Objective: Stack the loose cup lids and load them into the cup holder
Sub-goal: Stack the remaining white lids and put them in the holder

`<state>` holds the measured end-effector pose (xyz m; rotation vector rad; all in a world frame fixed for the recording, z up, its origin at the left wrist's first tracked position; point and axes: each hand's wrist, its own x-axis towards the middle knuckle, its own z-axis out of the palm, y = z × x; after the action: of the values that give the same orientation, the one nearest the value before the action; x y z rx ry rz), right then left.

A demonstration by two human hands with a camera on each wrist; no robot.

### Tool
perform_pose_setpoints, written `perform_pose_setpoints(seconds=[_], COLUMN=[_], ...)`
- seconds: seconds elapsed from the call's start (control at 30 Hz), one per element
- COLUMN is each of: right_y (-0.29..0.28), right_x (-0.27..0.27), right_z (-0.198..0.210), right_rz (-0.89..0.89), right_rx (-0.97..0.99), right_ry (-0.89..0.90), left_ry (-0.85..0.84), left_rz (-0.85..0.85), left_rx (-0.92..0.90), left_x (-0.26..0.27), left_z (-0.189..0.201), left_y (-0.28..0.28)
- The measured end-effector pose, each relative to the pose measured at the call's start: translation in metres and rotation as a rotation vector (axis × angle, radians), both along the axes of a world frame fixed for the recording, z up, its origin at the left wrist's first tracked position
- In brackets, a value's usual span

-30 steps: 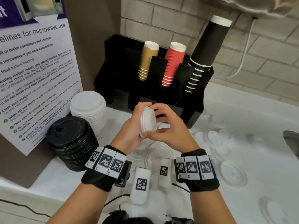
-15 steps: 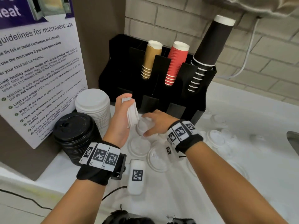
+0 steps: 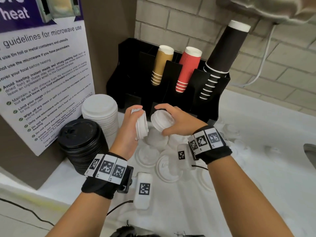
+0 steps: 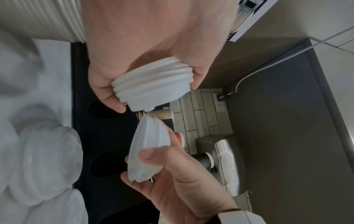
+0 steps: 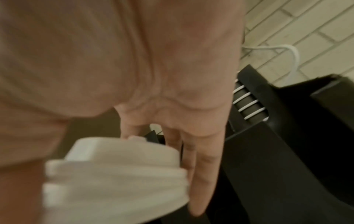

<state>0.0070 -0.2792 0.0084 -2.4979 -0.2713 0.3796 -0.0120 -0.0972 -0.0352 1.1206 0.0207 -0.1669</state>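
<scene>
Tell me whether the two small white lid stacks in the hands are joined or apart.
Apart. The left hand grips one small white lid stack, the right hand the other, with a gap between them.

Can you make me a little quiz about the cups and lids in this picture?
1. True or false: both hands hold white lids.
2. Which cup stack stands tallest in the black cup holder: A tan, B red, C black?
3. Fill in: the tall white lid stack stands beside a stack of ____ lids.

Key
1. True: the left hand holds a small lid stack, the right hand another lid stack.
2. C, the black cups.
3. Black: the black lid stack.
</scene>
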Motion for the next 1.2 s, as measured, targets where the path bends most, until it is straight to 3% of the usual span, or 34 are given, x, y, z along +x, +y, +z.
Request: perform_pose_setpoints(seconds=[0.23,0.33,0.83,1.0,1.2], right_y=[-0.002,0.005,0.027,0.028,0.035], right_x=[-0.034,-0.043,-0.045,-0.046,-0.043], right_z=[0.004,0.000,-0.011,-0.011,-0.011], right_rz=[-0.056,-0.079,-0.112,-0.200,-0.144], right_rx=[0.447,0.548,0.568,0.677,0.578], right_ry=[-0.014,-0.034,-0.149,-0.141,-0.262], left_ry=[0.034,0.021,-0.049,-0.072,-0.068], left_rz=[-0.071,-0.113,-0.220,-0.215,-0.284], left_rx=[-0.058,-0.099,-0.124,-0.111,-0.097], left_x=[-0.006,-0.008,-0.002,0.003,0.000], left_z=[-0.001,0.002,0.001,0.002,0.006], left_y=[-0.012,-0.015,-0.016,-0.014,-0.011])
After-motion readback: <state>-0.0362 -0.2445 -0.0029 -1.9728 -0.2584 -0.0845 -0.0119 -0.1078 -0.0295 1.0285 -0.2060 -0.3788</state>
